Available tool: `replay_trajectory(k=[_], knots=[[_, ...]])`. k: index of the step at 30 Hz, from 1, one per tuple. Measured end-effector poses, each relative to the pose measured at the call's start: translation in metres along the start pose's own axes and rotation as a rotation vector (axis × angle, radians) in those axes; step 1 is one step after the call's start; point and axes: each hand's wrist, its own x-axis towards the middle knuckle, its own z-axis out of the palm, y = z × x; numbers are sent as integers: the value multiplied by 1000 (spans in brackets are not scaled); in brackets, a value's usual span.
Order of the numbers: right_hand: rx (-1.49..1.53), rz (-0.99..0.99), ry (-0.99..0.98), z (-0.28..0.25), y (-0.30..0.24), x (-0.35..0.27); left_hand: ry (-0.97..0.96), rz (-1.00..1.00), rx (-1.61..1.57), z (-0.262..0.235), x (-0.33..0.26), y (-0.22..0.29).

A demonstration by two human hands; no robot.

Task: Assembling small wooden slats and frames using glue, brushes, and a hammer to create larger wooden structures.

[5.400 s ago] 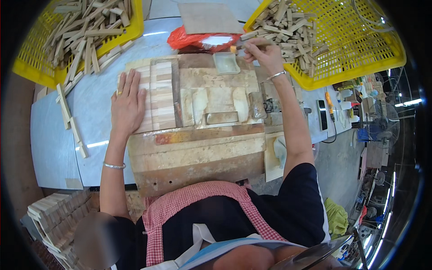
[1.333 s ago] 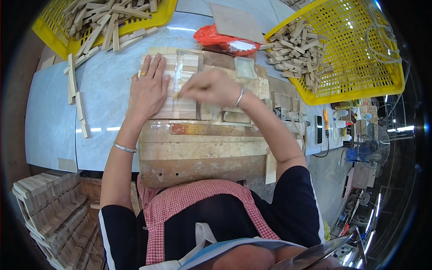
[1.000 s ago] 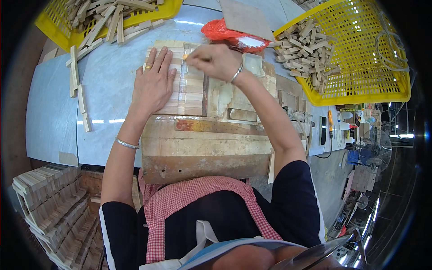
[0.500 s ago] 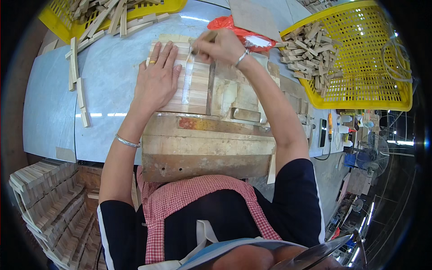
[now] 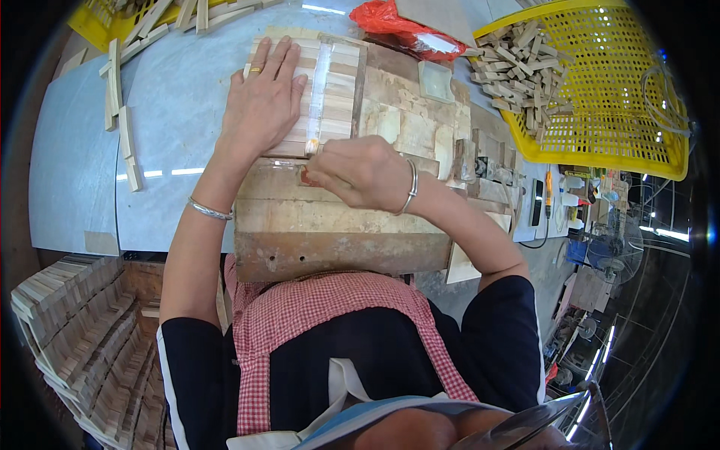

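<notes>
My left hand [image 5: 262, 105] lies flat, fingers spread, on a row of small pale wooden blocks [image 5: 341, 94] packed side by side on a worn wooden work board [image 5: 337, 225]. A clear glossy strip, seemingly tape [image 5: 321, 82], runs across the blocks from their far edge to their near edge. My right hand [image 5: 360, 172] is closed at the near end of this strip, pinching it against the board's edge. What else the fist holds is hidden.
A yellow mesh basket [image 5: 607, 112] of short wood pieces stands at the right, another yellow basket [image 5: 97, 15] at the far left. A red plastic bag [image 5: 401, 30] lies behind the board. Loose wooden sticks [image 5: 124, 120] lie on the grey table; stacked blocks [image 5: 67, 337] sit lower left.
My right hand has moved from the far edge of the blocks toward me to their near edge, leaving the clear strip laid across them. My left hand stays pressed on the blocks.
</notes>
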Motion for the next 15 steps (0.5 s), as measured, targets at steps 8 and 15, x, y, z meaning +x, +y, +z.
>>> replay_trajectory(k=[8,15], knots=[[531,796,26,-34,75,56,-19,4,-8,-5,-1,2],[-103,546,207,-33,113,89,-21,-2,4,-8,-2,6]])
